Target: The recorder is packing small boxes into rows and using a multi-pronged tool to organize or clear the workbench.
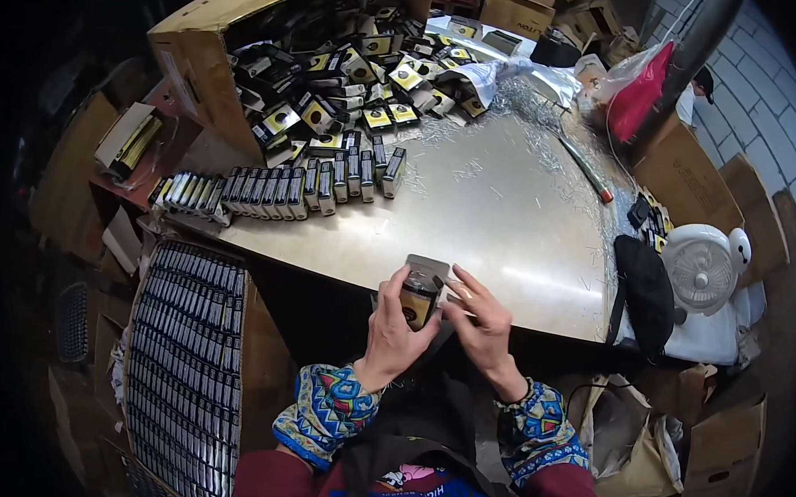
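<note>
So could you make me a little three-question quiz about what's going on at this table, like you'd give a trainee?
1. True or false: both hands are on the same small box.
2. Where do the finished rows of upright boxes stand on the metal table: A) near its left edge, B) beside the white fan, C) on the black bag?
3. What lies scattered over the far part of the table?

Key
1. True: the left hand grips the small black and gold box and the right hand works at its open flap.
2. A: the row of boxes lines the left edge of the metal table.
3. Small silvery metal pins.
</note>
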`<state>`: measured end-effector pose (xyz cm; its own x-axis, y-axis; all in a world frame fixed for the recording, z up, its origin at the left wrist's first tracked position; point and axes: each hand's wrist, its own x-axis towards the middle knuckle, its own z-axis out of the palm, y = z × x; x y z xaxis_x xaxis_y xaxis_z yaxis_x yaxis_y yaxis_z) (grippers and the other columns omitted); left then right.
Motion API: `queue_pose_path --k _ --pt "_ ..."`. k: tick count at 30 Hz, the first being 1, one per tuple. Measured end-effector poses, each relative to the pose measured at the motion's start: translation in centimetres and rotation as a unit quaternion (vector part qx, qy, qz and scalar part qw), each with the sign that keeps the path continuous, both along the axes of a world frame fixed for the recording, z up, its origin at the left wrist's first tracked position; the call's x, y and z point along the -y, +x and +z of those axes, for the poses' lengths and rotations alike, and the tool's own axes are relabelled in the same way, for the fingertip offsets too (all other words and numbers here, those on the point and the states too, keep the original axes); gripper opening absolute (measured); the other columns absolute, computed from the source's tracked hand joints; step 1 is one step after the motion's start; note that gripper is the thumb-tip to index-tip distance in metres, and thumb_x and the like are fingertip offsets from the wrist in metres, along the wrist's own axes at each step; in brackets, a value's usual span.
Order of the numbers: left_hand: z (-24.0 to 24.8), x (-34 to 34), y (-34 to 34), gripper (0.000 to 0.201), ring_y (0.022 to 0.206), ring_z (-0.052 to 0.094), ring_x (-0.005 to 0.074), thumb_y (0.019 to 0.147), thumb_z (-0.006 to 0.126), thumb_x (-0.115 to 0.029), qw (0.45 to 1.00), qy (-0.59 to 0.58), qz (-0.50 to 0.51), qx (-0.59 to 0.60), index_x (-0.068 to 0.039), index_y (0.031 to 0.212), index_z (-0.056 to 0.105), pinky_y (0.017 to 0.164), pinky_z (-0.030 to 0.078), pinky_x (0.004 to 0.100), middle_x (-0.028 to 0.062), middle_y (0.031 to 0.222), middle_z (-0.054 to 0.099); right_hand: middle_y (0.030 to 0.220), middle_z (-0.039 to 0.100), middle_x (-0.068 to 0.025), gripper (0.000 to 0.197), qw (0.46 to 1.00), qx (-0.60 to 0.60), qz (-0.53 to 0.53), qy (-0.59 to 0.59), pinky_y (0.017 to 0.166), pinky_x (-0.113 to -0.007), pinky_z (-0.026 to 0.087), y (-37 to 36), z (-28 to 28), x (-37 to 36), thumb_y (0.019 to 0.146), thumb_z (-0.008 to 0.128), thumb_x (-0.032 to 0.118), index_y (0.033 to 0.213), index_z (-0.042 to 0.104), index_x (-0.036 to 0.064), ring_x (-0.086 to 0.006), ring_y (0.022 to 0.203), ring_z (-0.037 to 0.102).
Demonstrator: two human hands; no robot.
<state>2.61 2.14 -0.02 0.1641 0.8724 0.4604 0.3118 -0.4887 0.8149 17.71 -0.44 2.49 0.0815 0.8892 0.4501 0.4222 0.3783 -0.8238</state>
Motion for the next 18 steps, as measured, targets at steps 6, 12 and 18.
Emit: queue_pose_path --k 6,12,18 --pt "0.2 0.3 0.1 0.073 0.098 0.060 0.0397 0.074 0.075 -0.007 0.999 0.048 0.016 -0.020 -0.004 0.135 0.035 0.075 0.054 0.0418 0.0217 0.116 0.051 0.124 0.061 -0.0200 0.042 0.998 -0.033 -0.022 0.050 0.078 -0.031 0.057 -1.4 -1.6 0.2 0.080 0.073 0.002 0.120 0.062 0.0002 -0.0236 0.095 0.069" --pt "-0.2 0.2 -0.1 0.073 0.096 0.061 0.0395 0.072 0.076 -0.008 0.991 0.086 0.014 -0.097 -0.005 0.133 0.036 0.075 0.054 0.0411 0.0214 0.114 0.052 0.119 0.064 -0.0190 0.038 0.993 -0.106 0.035 -0.039 0.079 -0.030 0.056 -2.1 -2.3 0.0 0.082 0.071 0.000 0.119 0.063 0.0000 -0.0227 0.098 0.068" --pt "0.8 0.5 -0.2 0.069 0.098 0.061 0.0440 0.074 0.074 -0.013 0.991 -0.059 0.058 -0.102 0.000 0.131 0.038 0.077 0.052 0.0449 0.0271 0.113 0.058 0.105 0.070 -0.0139 0.026 0.984 -0.153 0.053 -0.070 0.078 -0.022 0.053 -2.6 -0.4 0.6 0.087 0.067 -0.001 0.113 0.066 -0.0055 -0.0130 0.092 0.066"
